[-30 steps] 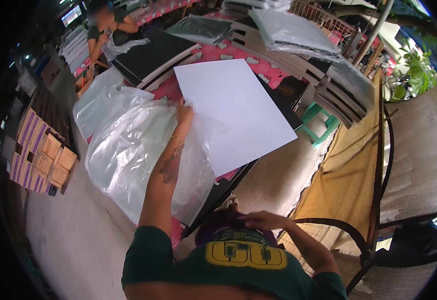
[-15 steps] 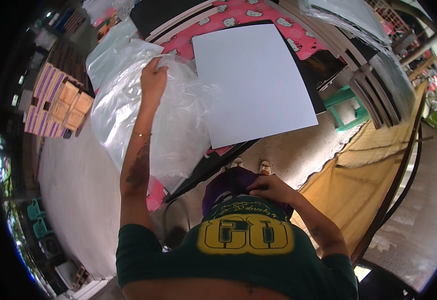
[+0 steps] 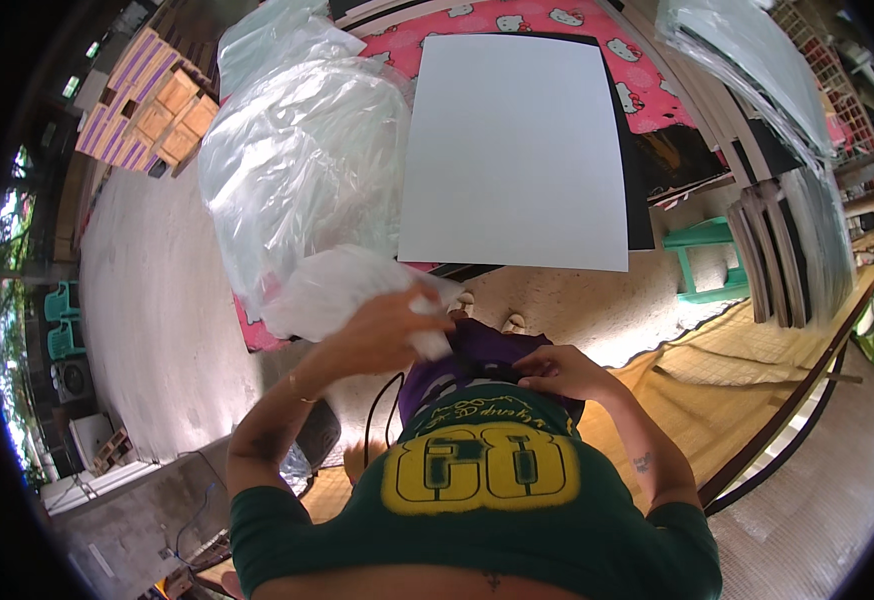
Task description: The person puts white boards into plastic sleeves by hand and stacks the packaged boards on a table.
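Observation:
My left hand [image 3: 392, 325], smeared by motion, is closed on a thin plastic bag [image 3: 342, 285] just in front of my waist. The bag trails away to the left over the table's near edge. Behind it spreads a crumpled heap of clear plastic bags [image 3: 302, 150]. To the right of the heap, a large white sheet [image 3: 517, 150] lies flat on a black board [image 3: 639, 215]. At my waist, against the purple shorts [image 3: 477, 350], my right hand [image 3: 562, 370] rests with curled fingers; whatever they hold, if anything, is hidden.
The table has a pink patterned cover [image 3: 647, 60]. Plastic-wrapped panels [image 3: 747, 70] stand at the far right, above a green stool [image 3: 702, 260] and upright dark boards [image 3: 772, 250]. Yellow netting [image 3: 747, 370] hangs at the right. Stacked boxes [image 3: 152, 105] stand far left.
My left hand has come back from the plastic heap toward my waist, drawing a plastic bag with it. My right hand stays at the waist. The view has shifted.

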Available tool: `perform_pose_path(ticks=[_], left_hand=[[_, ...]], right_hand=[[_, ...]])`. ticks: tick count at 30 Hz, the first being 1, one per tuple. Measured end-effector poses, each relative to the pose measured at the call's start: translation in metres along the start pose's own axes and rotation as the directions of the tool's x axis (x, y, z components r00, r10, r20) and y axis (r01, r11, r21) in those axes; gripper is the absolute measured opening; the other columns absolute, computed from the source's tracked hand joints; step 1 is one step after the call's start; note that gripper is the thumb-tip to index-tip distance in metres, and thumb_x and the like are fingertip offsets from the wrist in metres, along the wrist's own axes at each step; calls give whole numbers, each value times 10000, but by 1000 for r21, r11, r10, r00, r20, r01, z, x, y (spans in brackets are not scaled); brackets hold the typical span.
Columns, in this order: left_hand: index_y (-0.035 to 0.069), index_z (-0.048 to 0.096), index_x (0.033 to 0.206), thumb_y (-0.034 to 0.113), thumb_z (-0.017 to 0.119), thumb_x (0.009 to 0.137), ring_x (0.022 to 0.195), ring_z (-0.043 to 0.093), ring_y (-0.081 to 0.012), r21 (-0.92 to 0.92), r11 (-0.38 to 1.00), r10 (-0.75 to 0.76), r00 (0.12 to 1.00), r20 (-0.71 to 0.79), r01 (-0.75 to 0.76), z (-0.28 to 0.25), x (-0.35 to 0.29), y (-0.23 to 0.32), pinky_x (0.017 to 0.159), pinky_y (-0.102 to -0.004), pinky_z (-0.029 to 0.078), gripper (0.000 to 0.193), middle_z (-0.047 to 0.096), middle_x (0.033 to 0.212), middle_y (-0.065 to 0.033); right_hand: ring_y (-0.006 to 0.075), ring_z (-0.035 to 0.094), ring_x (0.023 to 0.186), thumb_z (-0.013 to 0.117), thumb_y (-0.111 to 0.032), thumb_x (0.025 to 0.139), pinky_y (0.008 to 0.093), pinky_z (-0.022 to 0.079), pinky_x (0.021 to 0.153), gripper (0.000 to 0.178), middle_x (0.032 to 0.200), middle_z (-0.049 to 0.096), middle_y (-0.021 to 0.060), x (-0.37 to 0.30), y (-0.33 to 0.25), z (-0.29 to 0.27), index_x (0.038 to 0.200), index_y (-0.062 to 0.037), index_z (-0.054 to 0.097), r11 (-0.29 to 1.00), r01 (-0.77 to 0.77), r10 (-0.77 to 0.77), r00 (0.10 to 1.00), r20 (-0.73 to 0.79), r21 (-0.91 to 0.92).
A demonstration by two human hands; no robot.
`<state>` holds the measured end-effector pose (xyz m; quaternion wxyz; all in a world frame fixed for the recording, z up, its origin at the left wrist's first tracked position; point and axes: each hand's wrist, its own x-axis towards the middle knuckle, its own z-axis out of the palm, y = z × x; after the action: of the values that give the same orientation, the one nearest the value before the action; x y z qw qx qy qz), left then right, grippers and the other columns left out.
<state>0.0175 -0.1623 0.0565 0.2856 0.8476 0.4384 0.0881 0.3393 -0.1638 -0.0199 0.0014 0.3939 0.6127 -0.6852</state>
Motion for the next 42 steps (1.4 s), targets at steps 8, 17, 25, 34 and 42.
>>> perform_pose_path(ticks=[8, 17, 25, 34, 42], left_hand=[[76, 615, 1187, 144, 675, 760, 973, 607, -280, -441, 888, 12, 951, 309, 132, 96, 30, 10, 845, -356, 475, 436, 608, 1044, -109], [40, 620, 1134, 44, 651, 746, 990, 611, -292, -566, 809, 18, 954, 298, 161, 122, 45, 9, 872, -364, 474, 389, 639, 1030, -141], [31, 639, 1125, 1, 600, 719, 967, 616, -288, -486, 852, -53, 956, 288, 194, 116, 59, 30, 854, -364, 477, 410, 643, 1028, -145], [47, 676, 1033, 38, 618, 722, 908, 630, -303, -493, 838, -103, 955, 277, 234, 131, 67, 20, 824, -373, 483, 317, 663, 939, -148], [23, 676, 987, 68, 623, 737, 777, 645, -227, -523, 783, -190, 929, 317, 338, 103, 63, 12, 729, -336, 502, 260, 678, 823, -122]], right_hand=[[201, 647, 811, 736, -316, 806, 296, 511, 727, 403, 909, 665, 144, -19, 0, -9, 1059, -6, 686, 998, 38, -41, 996, -74, -41], [206, 652, 809, 751, -319, 794, 292, 514, 726, 413, 914, 672, 148, -33, 26, -21, 1044, 3, 684, 998, 70, -70, 993, -95, 2], [201, 662, 870, 695, -214, 851, 304, 521, 784, 344, 947, 684, 147, -38, 38, -12, 1093, 26, 650, 991, 52, -28, 982, -187, 127], [210, 659, 900, 691, -223, 847, 313, 512, 815, 403, 992, 680, 144, -34, 23, -40, 1160, 17, 609, 1000, -5, 5, 1000, 8, -24], [229, 637, 945, 766, -312, 772, 357, 496, 839, 537, 955, 679, 124, -5, 63, -80, 1189, -21, 593, 992, 103, -103, 995, -7, 74]])
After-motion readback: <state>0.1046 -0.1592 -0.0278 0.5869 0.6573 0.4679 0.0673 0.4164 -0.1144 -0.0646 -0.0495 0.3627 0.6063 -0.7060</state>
